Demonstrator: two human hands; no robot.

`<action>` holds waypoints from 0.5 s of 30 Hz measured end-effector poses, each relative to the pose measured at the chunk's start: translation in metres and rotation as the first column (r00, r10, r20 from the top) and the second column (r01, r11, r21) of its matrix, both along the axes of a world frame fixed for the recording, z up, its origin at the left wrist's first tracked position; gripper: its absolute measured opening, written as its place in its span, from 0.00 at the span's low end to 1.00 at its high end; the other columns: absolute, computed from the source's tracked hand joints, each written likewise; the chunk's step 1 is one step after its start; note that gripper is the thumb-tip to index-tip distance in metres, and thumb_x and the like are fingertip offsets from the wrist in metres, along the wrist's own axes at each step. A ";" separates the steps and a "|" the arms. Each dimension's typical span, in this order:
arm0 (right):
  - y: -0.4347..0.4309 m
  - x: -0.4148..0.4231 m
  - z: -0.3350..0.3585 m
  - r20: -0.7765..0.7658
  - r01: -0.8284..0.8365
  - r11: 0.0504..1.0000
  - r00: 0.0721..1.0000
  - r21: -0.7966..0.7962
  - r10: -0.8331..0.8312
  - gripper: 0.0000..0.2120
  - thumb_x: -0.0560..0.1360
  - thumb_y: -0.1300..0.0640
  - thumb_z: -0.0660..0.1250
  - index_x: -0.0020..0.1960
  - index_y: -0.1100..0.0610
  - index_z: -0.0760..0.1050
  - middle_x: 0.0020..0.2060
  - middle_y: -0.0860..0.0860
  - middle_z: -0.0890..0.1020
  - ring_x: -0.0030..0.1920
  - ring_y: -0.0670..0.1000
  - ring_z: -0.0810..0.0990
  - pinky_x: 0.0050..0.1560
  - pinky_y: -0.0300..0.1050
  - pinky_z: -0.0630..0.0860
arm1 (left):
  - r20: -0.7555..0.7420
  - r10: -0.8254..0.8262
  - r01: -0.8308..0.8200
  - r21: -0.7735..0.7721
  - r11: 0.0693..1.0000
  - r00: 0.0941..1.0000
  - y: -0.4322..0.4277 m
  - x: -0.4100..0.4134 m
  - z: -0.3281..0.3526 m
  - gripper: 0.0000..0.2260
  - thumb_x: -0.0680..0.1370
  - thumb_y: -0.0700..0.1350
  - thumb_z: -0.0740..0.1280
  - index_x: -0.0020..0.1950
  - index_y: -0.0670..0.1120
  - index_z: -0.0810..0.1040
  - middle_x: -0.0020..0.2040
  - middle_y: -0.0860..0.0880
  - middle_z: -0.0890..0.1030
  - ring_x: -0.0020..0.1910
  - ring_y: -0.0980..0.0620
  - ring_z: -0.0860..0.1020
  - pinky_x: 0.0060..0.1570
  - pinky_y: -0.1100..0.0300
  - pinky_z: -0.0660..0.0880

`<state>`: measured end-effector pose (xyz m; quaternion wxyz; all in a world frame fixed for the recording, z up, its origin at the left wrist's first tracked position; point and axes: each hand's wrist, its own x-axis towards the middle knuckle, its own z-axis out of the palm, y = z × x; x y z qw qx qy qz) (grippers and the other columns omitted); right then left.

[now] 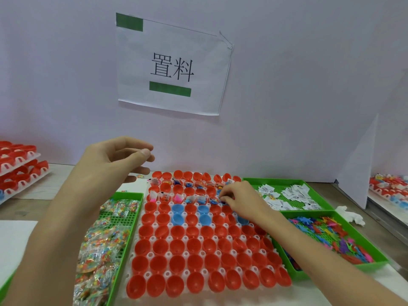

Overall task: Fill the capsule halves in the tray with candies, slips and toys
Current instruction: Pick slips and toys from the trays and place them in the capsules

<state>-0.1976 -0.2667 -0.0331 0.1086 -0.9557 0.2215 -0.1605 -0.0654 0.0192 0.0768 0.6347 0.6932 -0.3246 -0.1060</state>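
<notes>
Toward one o'clock on the white tray (168, 253), the right hand (237, 196) pinches a small dark-blue toy (223, 203) down at the third row, likely seating it. Only the far capsule halves (198, 261) are filled. The left hand (108, 166) hovers at eleven, loosely curled, apparently empty. Candies (103, 239) at nine, slips (293, 193) at two and loose toys (331, 233) at three sit within reach.
</notes>
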 end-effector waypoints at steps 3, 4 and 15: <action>-0.001 -0.004 0.000 0.015 -0.005 1.000 1.000 0.002 0.005 0.06 0.77 0.60 0.70 0.48 0.53 0.86 0.44 0.45 0.85 0.40 0.37 0.77 0.44 0.29 0.74 | 0.013 0.022 -0.023 0.040 0.999 1.000 -0.001 0.003 -0.003 0.05 0.80 0.44 0.68 0.51 0.51 0.83 0.43 0.55 0.87 0.40 0.56 0.85 0.47 0.56 0.79; 0.000 -0.005 0.000 0.033 0.003 1.000 0.999 0.008 -0.003 0.06 0.77 0.60 0.71 0.47 0.53 0.86 0.44 0.45 0.83 0.42 0.38 0.78 0.47 0.32 0.77 | 0.021 0.028 -0.029 0.061 0.998 0.999 -0.002 0.005 -0.004 0.05 0.80 0.44 0.68 0.51 0.51 0.83 0.43 0.56 0.87 0.40 0.56 0.85 0.47 0.55 0.79; 0.000 -0.011 0.005 0.086 -0.025 0.997 0.996 0.069 0.019 0.04 0.76 0.55 0.72 0.51 0.49 0.83 0.42 0.41 0.82 0.41 0.39 0.79 0.44 0.34 0.76 | 0.120 0.155 -0.196 0.525 0.828 0.980 -0.013 0.035 -0.059 0.04 0.77 0.41 0.72 0.50 0.49 0.82 0.49 0.47 0.84 0.43 0.50 0.80 0.45 0.55 0.72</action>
